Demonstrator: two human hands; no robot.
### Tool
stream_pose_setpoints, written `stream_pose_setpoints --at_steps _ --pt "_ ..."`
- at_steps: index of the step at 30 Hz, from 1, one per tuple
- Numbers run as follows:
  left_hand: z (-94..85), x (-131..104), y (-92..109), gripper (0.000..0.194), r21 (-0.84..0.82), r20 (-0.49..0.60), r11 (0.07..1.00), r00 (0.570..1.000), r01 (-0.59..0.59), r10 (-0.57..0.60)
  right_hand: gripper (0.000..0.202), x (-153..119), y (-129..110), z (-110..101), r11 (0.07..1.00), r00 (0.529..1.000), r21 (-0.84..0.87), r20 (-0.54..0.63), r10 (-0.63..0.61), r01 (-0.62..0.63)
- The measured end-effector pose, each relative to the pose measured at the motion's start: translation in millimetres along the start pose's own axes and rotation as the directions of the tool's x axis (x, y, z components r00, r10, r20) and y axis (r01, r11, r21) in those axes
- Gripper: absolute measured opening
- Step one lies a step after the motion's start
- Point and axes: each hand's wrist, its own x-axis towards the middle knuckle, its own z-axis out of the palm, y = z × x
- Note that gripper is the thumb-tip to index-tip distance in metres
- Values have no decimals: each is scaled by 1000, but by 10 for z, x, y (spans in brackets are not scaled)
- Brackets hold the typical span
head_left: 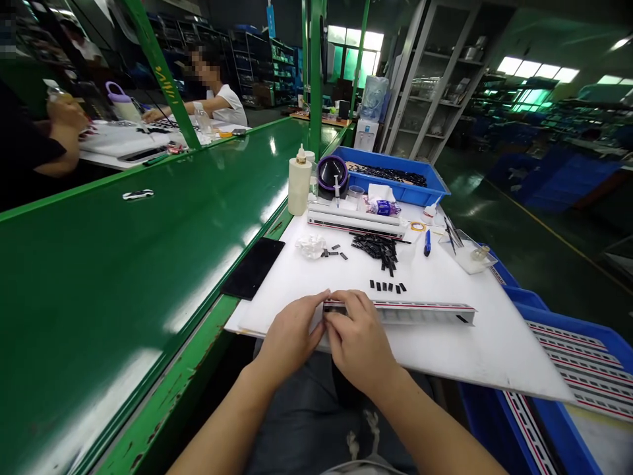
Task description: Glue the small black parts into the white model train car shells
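Both hands meet at the left end of a long white model train car shell [425, 314] with a red stripe, which lies along the front of the white board [297, 280]. My left hand [291, 333] is closed around that end, thumb and fingers pressed to it. My right hand [359, 333] pinches the shell just beside it; its fingertips and anything small between them are hidden. A small black piece [461, 318] sits inside the far right end. Beyond the shell stand several small black pieces [384, 286] in a row, with a larger black pile [380, 249] behind.
More white shells [356, 221] lie behind the pile. A glue bottle [299, 181], a blue bin [395, 178] and a blue cutter [427, 243] stand around. At left are a black tablet [254, 267] and a green conveyor [148, 264]. A co-worker [217, 99] sits across.
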Motion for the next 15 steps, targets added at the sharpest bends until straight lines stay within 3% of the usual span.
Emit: stream_pose_setpoints --at_steps 2,4,6,8,11,15 --pt "-13 5 -7 38 26 -15 1000 1000 -17 17 20 18 44 -158 997 998 80 -63 -5 10" --pt "-43 23 -17 20 82 17 993 997 -80 79 17 58 204 -378 992 978 120 -198 64 -41" --pt "-76 47 -16 10 166 62 974 988 -152 143 13 129 482 -621 978 925 135 -325 197 -161" --pt "-103 66 6 12 252 76 947 979 -201 188 16 225 833 -842 932 846 176 -391 361 -317" --pt "-120 77 92 15 338 86 918 978 -208 190 41 383 1359 -1064 802 739 188 -314 596 -567" --pt "-109 83 260 16 414 131 905 990 -96 44 63 536 1843 -1115 678 680 97 -18 733 -729"
